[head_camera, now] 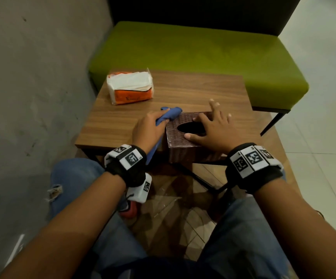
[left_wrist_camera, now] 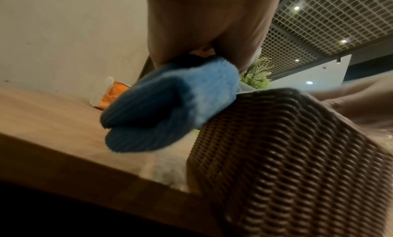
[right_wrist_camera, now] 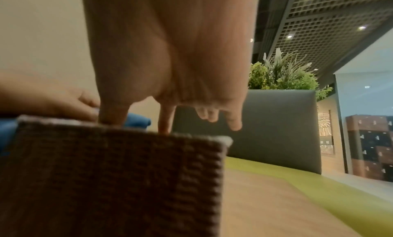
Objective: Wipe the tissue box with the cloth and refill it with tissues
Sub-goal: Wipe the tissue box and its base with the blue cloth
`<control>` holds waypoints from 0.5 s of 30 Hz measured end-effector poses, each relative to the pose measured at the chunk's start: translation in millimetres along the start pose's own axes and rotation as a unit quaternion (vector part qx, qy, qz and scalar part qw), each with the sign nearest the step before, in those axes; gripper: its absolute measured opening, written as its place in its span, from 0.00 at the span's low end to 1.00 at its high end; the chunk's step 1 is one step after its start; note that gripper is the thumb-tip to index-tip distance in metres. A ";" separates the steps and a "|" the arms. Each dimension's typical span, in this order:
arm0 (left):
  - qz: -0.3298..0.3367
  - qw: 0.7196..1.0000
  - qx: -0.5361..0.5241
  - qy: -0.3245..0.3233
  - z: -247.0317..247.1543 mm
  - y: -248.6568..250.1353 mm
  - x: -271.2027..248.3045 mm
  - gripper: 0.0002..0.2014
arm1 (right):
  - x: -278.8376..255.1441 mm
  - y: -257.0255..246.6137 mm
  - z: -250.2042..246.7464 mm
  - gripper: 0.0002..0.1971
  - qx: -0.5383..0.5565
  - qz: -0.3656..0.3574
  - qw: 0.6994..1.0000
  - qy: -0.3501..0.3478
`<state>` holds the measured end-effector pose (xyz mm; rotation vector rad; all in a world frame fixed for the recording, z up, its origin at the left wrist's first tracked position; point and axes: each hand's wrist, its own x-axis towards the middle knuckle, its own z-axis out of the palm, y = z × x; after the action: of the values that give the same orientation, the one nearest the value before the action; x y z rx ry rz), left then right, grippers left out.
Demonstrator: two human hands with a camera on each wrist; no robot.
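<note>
A brown woven tissue box [head_camera: 185,141] [left_wrist_camera: 287,156] [right_wrist_camera: 106,173] stands at the near edge of the wooden table [head_camera: 123,121], its dark oval slot facing up. My left hand [head_camera: 147,129] grips a bunched blue cloth [head_camera: 169,115] [left_wrist_camera: 165,109] against the box's left top edge. My right hand [head_camera: 209,129] rests spread on the box top, thumb and forefinger [right_wrist_camera: 164,119] touching it, the other fingers lifted. An orange pack of white tissues [head_camera: 130,87] [left_wrist_camera: 110,96] lies at the table's far left.
A green padded bench [head_camera: 203,51] with a dark backrest stands behind the table. A grey concrete wall [head_camera: 32,77] runs along the left. My knees in blue jeans [head_camera: 76,178] are under the table's near edge. A potted plant [right_wrist_camera: 280,72] stands beyond the bench.
</note>
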<state>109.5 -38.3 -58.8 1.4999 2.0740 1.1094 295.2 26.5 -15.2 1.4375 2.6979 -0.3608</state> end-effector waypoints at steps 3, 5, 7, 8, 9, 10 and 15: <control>0.006 1.000 0.003 -0.004 1.9 7.2 8.2 0.14 | -1.2 -1.0 12.1 0.38 0.084 0.004 0.996 0.007; 0.003 1.000 -0.010 0.005 4.2 8.7 -2.6 0.14 | 0.4 -3.2 15.8 0.37 0.075 0.010 0.997 -0.010; -0.003 1.000 -0.029 0.008 0.4 8.2 -29.1 0.13 | 2.6 -3.6 13.8 0.34 0.050 0.019 0.998 -0.040; -0.001 0.999 -0.037 0.004 -2.8 6.2 -43.1 0.13 | 4.1 -3.5 12.6 0.33 0.034 0.022 0.998 -0.050; 0.004 0.999 -0.044 -0.003 -7.2 5.6 -55.9 0.12 | 5.1 -3.9 11.9 0.33 0.020 0.020 0.998 -0.056; 0.009 0.999 -0.049 -0.009 -10.8 4.9 -62.7 0.12 | 5.7 -4.7 11.7 0.33 0.012 0.015 0.998 -0.059; -0.011 0.999 -0.041 -0.018 -13.0 12.0 -19.7 0.10 | 6.0 -7.5 8.3 0.33 0.035 0.009 0.997 -0.069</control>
<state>115.9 -59.7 -44.6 1.4445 1.9912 1.1377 285.2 25.4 -22.9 1.3962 2.5859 -0.5365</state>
